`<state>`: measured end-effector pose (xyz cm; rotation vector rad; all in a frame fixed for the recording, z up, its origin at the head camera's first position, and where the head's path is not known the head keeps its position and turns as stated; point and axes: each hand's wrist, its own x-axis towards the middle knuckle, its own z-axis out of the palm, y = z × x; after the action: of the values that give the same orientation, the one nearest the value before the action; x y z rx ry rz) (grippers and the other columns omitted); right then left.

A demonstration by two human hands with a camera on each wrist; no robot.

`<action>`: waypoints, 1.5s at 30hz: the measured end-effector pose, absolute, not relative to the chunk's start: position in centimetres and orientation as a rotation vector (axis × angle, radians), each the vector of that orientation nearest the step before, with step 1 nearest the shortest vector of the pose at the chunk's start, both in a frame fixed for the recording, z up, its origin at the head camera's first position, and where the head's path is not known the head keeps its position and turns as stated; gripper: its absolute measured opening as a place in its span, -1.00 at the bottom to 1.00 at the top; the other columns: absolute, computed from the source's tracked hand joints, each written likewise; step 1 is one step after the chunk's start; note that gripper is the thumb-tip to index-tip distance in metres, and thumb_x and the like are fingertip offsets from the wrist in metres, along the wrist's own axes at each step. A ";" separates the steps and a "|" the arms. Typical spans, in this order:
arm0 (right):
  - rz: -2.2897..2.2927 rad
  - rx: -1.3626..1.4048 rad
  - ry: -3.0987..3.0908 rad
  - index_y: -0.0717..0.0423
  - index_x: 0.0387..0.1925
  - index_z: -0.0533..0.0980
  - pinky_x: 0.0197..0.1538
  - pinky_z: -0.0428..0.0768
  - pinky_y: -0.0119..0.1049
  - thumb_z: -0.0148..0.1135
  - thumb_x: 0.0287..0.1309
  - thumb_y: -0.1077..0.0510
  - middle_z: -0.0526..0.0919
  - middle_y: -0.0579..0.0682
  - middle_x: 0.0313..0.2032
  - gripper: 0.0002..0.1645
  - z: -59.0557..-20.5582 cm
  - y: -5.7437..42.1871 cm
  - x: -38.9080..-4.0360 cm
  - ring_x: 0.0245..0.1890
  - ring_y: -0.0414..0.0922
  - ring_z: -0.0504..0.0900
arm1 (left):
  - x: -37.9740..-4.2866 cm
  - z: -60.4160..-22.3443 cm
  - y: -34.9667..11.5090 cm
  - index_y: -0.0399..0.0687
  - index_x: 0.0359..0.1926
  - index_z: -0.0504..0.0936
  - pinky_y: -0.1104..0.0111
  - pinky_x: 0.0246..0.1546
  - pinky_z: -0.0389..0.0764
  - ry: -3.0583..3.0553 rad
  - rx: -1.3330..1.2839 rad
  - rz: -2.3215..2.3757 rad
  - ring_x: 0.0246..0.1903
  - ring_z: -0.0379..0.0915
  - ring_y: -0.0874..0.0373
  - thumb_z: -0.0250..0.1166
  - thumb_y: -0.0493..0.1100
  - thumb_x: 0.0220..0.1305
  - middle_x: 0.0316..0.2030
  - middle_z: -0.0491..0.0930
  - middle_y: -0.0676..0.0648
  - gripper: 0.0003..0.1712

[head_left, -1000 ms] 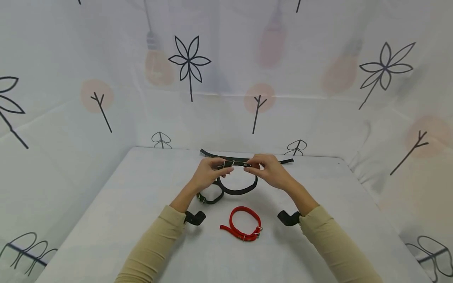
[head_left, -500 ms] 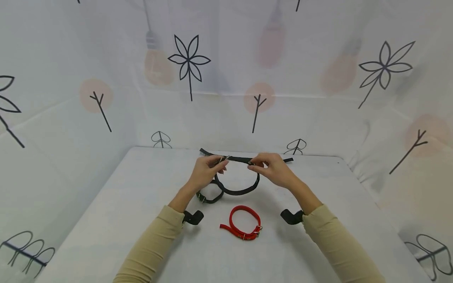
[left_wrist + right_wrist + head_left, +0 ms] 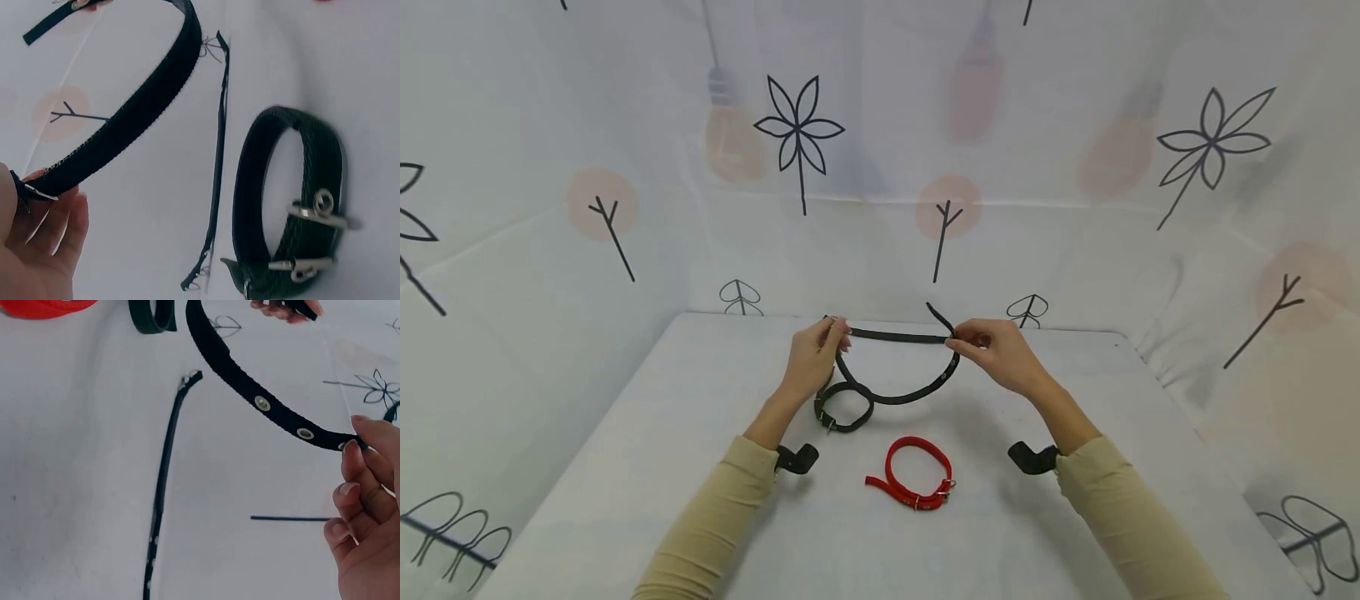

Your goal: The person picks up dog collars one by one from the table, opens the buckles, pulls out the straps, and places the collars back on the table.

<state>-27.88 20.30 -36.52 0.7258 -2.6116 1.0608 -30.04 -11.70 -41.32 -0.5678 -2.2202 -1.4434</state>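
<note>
A black collar point(image 3: 895, 400) hangs in a wide curve between both hands above the far part of the table. My left hand point(image 3: 808, 358) grips its buckle end; part of a metal buckle point(image 3: 40, 192) shows by the fingers in the left wrist view. Thumb and fingertips of my right hand point(image 3: 1003, 358) pinch the strap along its row of metal eyelets point(image 3: 304, 434), and the loose tip sticks up past them. A dark green collar point(image 3: 322, 169), buckled into a ring, stands on the table just below the left hand.
Nearer the front lies a red collar point(image 3: 917, 446), coiled with its tail pointing left. Another dark strap point(image 3: 898, 337) lies stretched out along the table's back edge, behind the hands. A patterned white curtain point(image 3: 880, 250) rises behind the white table point(image 3: 1000, 533).
The hands have spread apart, left hand to the left, right hand to the right. The black collar's free end has come out of the buckle, opening the loop into a curve.
</note>
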 end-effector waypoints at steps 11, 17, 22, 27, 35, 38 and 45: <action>1.085 0.539 -2.584 0.12 -0.15 0.68 -0.15 0.58 -0.14 0.32 0.39 0.02 0.74 0.02 -0.27 -0.76 -37.6 23.1 -28.5 -0.23 -0.05 0.68 | -30.4 -42.1 -14.5 -0.25 -0.09 0.73 0.10 -0.05 0.63 -2.236 -0.375 -1.335 -0.08 0.66 -0.08 0.07 -0.03 0.62 -0.08 0.71 -0.21 -0.58; 1.212 0.437 -2.574 0.20 -0.11 0.67 0.00 0.59 0.01 0.28 0.42 -0.01 0.76 0.11 -0.23 -0.67 -38.4 24.1 -28.9 -0.14 0.08 0.74 | -30.5 -42.7 -15.4 -0.19 -0.25 0.70 0.25 -0.29 0.53 -2.273 -0.321 -1.410 -0.38 0.60 -0.09 0.12 0.04 0.58 -0.48 0.65 -0.15 -0.57; 1.288 0.330 -2.574 0.21 -0.06 0.65 -0.02 0.55 -0.10 0.26 0.43 -0.05 0.77 0.14 -0.20 -0.62 -39.0 25.0 -29.2 -0.11 0.06 0.68 | -30.5 -43.0 -15.7 -0.22 -0.33 0.64 0.34 -0.36 0.50 -2.298 -0.297 -1.487 -0.44 0.60 0.02 0.17 -0.01 0.56 -0.51 0.63 -0.09 -0.61; 1.387 0.232 -2.534 0.28 -0.06 0.63 -0.26 0.51 -0.35 0.27 0.43 0.02 0.79 0.15 -0.25 -0.64 -39.6 25.7 -29.4 -0.32 -0.08 0.59 | -30.5 -43.1 -15.9 -0.25 -0.17 0.67 0.37 -0.24 0.67 -2.300 -0.246 -1.646 -0.34 0.68 0.04 0.22 -0.11 0.53 -0.35 0.70 -0.22 -0.74; 1.564 0.097 -2.479 0.38 -0.01 0.61 -0.31 0.55 -0.45 0.25 0.44 0.06 0.81 0.03 -0.30 -0.61 -40.7 26.4 -29.8 -0.48 -0.28 0.58 | -31.0 -43.6 -16.3 -0.41 -0.08 0.60 0.33 -0.08 0.69 -2.186 -0.144 -2.099 -0.23 0.75 0.05 0.25 -0.22 0.49 -0.08 0.65 -0.49 -0.75; 1.649 0.016 -2.475 0.40 0.03 0.56 -0.28 0.60 -0.43 0.25 0.45 0.07 0.82 -0.04 -0.32 -0.59 -41.2 26.6 -30.1 -0.48 -0.29 0.60 | -31.2 -43.8 -16.3 -0.45 -0.05 0.59 0.32 -0.06 0.69 -2.158 -0.096 -2.190 -0.24 0.74 0.13 0.25 -0.24 0.49 -0.05 0.64 -0.50 -0.74; 1.797 -0.080 -2.417 0.45 0.07 0.51 -0.17 0.66 -0.27 0.24 0.45 0.15 0.80 -0.13 -0.38 -0.60 -42.2 26.6 -30.8 -0.47 -0.24 0.62 | -32.4 -44.4 -16.0 -0.43 -0.07 0.56 0.33 0.00 0.66 -2.077 0.087 -2.356 -0.24 0.74 0.19 0.25 -0.27 0.48 -0.14 0.72 -0.30 -0.78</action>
<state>-30.84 26.57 -42.25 -0.0799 -2.4172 1.7973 -32.35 -15.98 -44.39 0.0865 -2.0769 -2.3564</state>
